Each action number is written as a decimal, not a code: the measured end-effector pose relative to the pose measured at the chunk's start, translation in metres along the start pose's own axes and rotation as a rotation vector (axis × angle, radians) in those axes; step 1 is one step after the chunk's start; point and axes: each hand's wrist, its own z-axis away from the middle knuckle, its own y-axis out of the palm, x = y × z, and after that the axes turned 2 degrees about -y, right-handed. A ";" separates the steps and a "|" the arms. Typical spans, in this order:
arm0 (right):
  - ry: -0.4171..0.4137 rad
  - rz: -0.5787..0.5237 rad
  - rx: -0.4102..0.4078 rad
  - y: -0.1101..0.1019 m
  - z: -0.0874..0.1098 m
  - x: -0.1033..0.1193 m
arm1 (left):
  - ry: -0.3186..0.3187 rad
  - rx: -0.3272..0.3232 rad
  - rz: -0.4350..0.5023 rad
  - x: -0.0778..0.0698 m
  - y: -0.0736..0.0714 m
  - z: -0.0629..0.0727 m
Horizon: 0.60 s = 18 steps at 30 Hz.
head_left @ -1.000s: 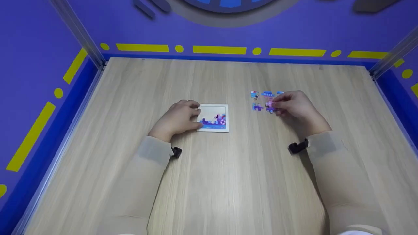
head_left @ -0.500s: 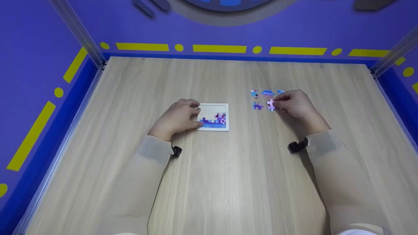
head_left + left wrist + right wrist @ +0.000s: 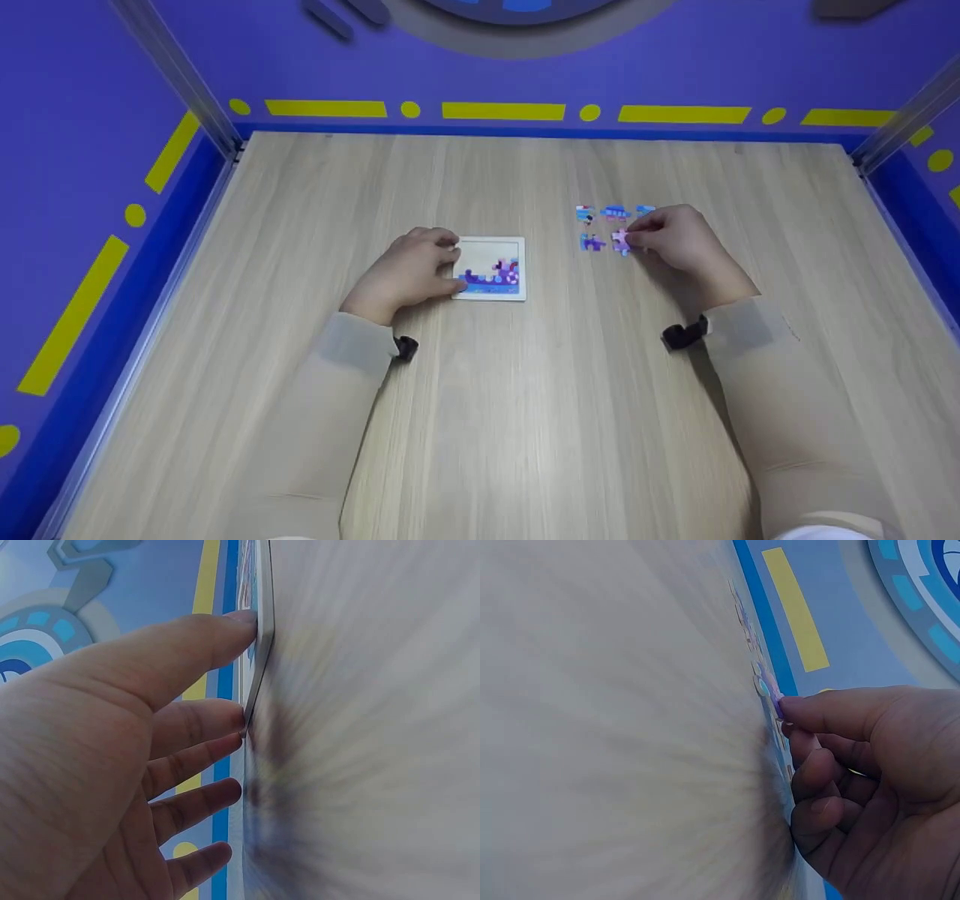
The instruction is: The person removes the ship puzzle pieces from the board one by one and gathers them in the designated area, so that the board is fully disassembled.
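In the head view, my left hand (image 3: 412, 274) rests at the left edge of a white puzzle tray (image 3: 522, 259), partly filled with pieces forming a purple and blue picture (image 3: 491, 283). The left wrist view shows the thumb (image 3: 217, 637) lying on the tray's rim (image 3: 264, 630), with the other fingers fairly straight and the index tip touching the edge. My right hand (image 3: 682, 244) pinches a pink and purple jigsaw piece (image 3: 620, 241) between thumb and fingers, close to the tabletop. In the right wrist view the piece (image 3: 774, 694) is seen edge-on, its far side hidden.
Several loose jigsaw pieces lie around the right hand: a blue one (image 3: 615, 212), a purple one (image 3: 592, 243), one with red and blue (image 3: 585, 214), and another (image 3: 645, 210) partly behind the fingers. Blue-purple panels (image 3: 510, 82) wall the wooden table (image 3: 480, 420).
The pink piece in the right fingers has turned, its outline now standing out more clearly from the table. Neither hand has shifted noticeably; the tray stays in place.
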 end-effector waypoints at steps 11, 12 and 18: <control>-0.005 -0.037 -0.041 0.001 0.005 0.003 | -0.012 0.006 -0.018 -0.001 -0.002 -0.002; -0.006 -0.042 -0.044 0.001 0.005 0.005 | -0.012 0.006 -0.017 -0.001 -0.001 -0.002; -0.028 -0.047 -0.071 0.003 0.010 0.021 | -0.014 -0.007 -0.002 0.002 0.002 -0.002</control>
